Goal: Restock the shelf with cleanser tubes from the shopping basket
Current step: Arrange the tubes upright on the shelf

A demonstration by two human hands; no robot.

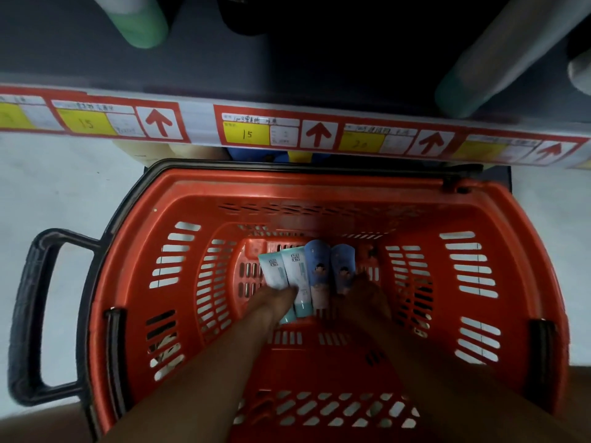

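A red shopping basket (319,187) stands on the floor below the shelf. Several cleanser tubes lie side by side on its bottom: two white-and-teal tubes (299,271) on the left and two blue tubes (319,263) with a cartoon figure on the right. My left hand (275,303) reaches into the basket and rests on the leftmost white tube (271,271). Over the rightmost blue tube (342,262) lies my right hand (364,294), fingers covering its lower end. Whether either hand has closed around a tube is not clear.
The shelf edge (198,118) with red-and-yellow price labels and arrows crosses above the basket. On the dark shelf lie a green-capped tube (140,20) at left and a grey tube with a teal cap (499,62) at right. The basket's black handle (32,314) sticks out left.
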